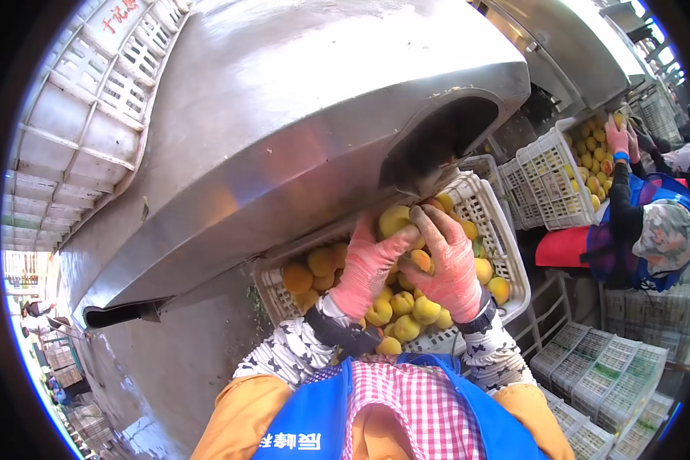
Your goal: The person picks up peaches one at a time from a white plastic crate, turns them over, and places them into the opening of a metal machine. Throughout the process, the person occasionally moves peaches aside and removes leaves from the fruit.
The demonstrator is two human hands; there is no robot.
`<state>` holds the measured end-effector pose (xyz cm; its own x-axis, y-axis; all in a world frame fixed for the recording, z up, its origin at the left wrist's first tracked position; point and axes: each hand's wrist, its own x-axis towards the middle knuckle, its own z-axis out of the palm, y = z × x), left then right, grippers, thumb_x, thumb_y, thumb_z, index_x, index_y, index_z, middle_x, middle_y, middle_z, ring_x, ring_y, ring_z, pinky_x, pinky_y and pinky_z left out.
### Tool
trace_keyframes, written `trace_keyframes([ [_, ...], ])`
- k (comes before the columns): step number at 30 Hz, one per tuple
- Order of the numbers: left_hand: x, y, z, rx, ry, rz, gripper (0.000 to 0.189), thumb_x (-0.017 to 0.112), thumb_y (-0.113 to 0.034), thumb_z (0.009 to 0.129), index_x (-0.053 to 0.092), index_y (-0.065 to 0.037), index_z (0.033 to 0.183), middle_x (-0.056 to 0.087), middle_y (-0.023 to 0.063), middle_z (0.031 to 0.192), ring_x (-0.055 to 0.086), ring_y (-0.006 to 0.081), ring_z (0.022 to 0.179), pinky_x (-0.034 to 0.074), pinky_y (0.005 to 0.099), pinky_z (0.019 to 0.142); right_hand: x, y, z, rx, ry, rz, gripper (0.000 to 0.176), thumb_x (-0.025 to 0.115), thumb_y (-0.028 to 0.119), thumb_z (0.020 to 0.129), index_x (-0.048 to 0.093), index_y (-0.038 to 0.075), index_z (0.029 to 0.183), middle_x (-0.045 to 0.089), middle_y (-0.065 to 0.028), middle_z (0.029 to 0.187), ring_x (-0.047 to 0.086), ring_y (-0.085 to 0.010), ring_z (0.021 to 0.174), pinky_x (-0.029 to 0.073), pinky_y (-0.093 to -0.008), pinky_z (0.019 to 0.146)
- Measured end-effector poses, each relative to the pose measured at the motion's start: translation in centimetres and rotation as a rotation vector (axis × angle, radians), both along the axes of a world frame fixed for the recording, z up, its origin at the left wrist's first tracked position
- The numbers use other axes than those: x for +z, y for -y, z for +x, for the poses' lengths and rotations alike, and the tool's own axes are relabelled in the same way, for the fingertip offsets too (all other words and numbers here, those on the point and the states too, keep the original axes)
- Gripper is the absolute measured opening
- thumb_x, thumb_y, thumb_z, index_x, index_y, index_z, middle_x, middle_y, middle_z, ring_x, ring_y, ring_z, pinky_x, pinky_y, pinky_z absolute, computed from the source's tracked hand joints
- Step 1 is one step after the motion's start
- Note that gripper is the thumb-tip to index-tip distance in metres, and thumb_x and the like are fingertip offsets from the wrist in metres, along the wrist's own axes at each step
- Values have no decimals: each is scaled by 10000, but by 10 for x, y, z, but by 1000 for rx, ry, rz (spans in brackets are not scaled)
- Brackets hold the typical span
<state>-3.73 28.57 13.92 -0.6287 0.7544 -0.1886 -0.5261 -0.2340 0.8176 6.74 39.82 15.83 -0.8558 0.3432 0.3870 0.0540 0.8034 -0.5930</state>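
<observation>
My left hand [372,257], in a pink-coated glove, is closed around a yellow peach [395,221]. Beside it my right hand [448,264], gloved alike, has its fingers stretched toward that peach; the fingertips reach its right edge, and the thumb stands apart from them. Both hands are above a white plastic crate [517,303] of yellow and orange peaches [425,310]. My forearms and hands hide part of the fruit.
A large metal machine housing [284,146] with a dark opening [437,138] overhangs the crate. A white crate [92,100] stands upper left. At right, a co-worker in a patterned cap [667,234] handles peaches in another crate [544,180]. Stacked crates [598,368] stand lower right.
</observation>
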Motion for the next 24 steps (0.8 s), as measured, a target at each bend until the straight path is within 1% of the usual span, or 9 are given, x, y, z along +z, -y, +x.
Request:
trace_keyframes([
  [4,-8,-5,3,15,-290,-79,668,774,-278,870,460,-9,1395,565,80,1314,533,167,1189,434,320,1035,-13,-1,4,-123,-48,-81,736,791,94,692,526,4,1373,560,-213,1302,582,-365,1181,489,-406,1006],
  [7,-2,-3,-3,-9,-80,50,648,781,-242,859,479,8,1375,568,117,1280,533,193,1184,417,349,1049,-2,-7,-2,-136,-86,-95,722,773,64,692,524,8,1367,592,-207,1242,629,-384,1084,541,-421,903],
  [11,-2,-1,-6,-19,-292,-32,588,742,-239,892,494,0,1368,569,115,1291,531,187,1188,412,343,1052,3,-9,-6,-104,-54,30,735,790,120,715,510,30,1389,594,-212,1224,634,-398,1056,546,-429,886],
  [13,-2,-5,-10,-21,-90,79,639,728,-294,904,470,-9,1414,557,71,1343,523,164,1203,401,335,1070,-2,-16,-17,-176,-73,7,726,797,150,716,520,37,1378,598,-213,1210,634,-400,1047,548,-433,875],
  [17,-57,18,-16,-86,-254,-112,676,756,-333,863,485,-54,1416,579,86,1321,547,216,1202,404,358,1077,-27,-49,-79,-371,37,158,620,819,315,727,586,18,1219,618,-228,1095,626,-401,990,532,-442,841],
  [19,-98,52,-27,-388,-1044,-838,690,774,-371,803,522,-94,1382,572,124,1309,527,278,1240,406,406,1077,-40,-58,-117,-420,-121,381,562,809,396,755,607,-14,1083,625,-233,1021,619,-392,957,521,-424,839],
  [21,-111,87,-42,-504,-1193,-851,684,778,-383,767,545,-105,1347,561,130,1316,495,305,1271,380,439,1092,-19,-69,-98,-366,-68,219,530,814,359,755,652,51,1156,624,-224,1123,643,-386,943,531,-443,824],
  [23,-118,99,-49,-600,-1344,-834,678,783,-395,732,568,-115,1312,550,136,1324,463,332,1302,354,473,1108,2,-65,-58,-254,-252,-456,467,790,345,791,674,60,1142,628,-202,1139,656,-358,938,535,-423,820],
  [24,-119,102,-48,-663,-1609,-861,673,785,-410,714,582,-124,1288,551,115,1316,460,318,1293,344,472,1099,-6,-69,-37,-231,-120,-372,460,780,334,804,672,61,1159,637,-185,1129,662,-346,931,538,-423,806],
])
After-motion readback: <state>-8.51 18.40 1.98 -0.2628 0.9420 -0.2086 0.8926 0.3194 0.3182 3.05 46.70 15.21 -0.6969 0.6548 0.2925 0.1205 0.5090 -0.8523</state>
